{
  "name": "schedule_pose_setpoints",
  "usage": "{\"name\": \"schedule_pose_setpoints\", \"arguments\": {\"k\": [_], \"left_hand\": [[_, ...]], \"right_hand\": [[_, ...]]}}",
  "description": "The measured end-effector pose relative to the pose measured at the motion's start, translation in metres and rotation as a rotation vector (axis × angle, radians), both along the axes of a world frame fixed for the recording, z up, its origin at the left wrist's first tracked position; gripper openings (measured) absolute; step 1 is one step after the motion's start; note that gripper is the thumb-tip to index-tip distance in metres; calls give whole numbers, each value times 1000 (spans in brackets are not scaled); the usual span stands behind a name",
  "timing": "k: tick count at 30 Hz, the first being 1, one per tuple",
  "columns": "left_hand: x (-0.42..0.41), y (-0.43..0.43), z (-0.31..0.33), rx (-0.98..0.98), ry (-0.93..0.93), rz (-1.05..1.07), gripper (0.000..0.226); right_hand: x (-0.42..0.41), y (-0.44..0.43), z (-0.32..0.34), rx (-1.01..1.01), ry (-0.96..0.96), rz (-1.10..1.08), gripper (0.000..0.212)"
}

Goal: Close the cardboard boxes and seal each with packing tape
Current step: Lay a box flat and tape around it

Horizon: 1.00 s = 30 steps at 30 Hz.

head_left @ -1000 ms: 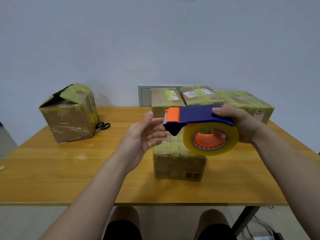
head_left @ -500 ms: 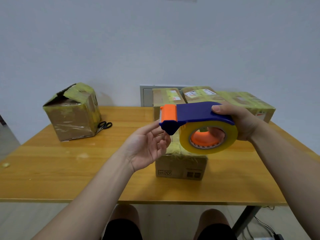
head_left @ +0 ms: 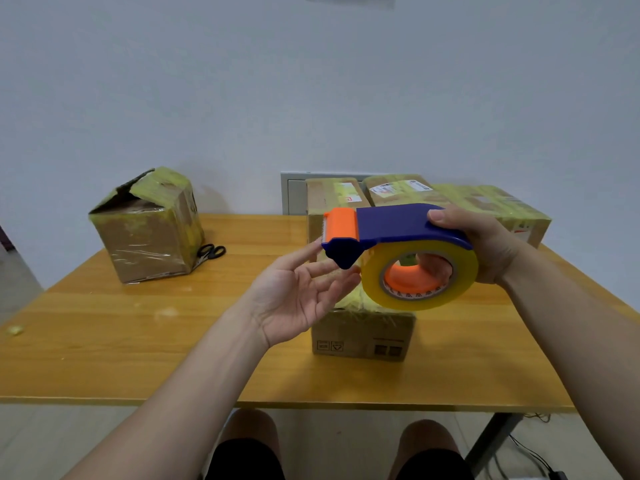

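My right hand (head_left: 485,247) grips a blue and orange tape dispenser (head_left: 391,226) with a yellow roll of packing tape (head_left: 420,299), held in the air above a small cardboard box (head_left: 363,334) in the table's middle. My left hand (head_left: 298,296) is palm up with straight fingers just under the dispenser's orange cutter end, fingertips at its nose. A taped box (head_left: 149,230) with a loose top flap stands at the far left. Three taped boxes (head_left: 485,202) lie at the back right.
Black scissors (head_left: 212,251) lie beside the left box. The wooden table (head_left: 138,341) has a small scrap of tape (head_left: 14,330) near its left edge. My knees show below the front edge; a cable lies on the floor at the right.
The dispenser has shifted slightly left and up. My left hand has turned palm up and slid under the cutter end, its fingers straighter than before.
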<state>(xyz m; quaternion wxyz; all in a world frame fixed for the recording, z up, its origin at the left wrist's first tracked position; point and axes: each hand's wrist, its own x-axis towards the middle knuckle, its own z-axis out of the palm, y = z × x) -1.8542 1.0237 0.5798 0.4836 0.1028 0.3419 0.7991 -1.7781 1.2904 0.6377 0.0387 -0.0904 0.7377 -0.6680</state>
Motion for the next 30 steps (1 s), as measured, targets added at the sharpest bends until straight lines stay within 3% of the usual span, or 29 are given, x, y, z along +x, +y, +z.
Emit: {"name": "schedule_pose_setpoints", "arguments": {"k": [8,13,17,22,26,30], "left_hand": [[-1,2,3,0,21,92,44],[0,4,1,20,9,56,59],[2,4,-5,120,-26,38,83],[3,1,-6,113,-18,36,75],[3,3,-1,36,28,19,84],[3,7,2,5,42,14,77]], "right_hand": [[1,2,0,26,-3,-12,73],[1,2,-4,-10,-23,26,69],[1,2,-4,-17,-27,40,76],[2,6,-5,-58,-34,27,94],[2,4,-7,-62,-41,43,89],[2,1,-7,-77,-42,42,88]]}}
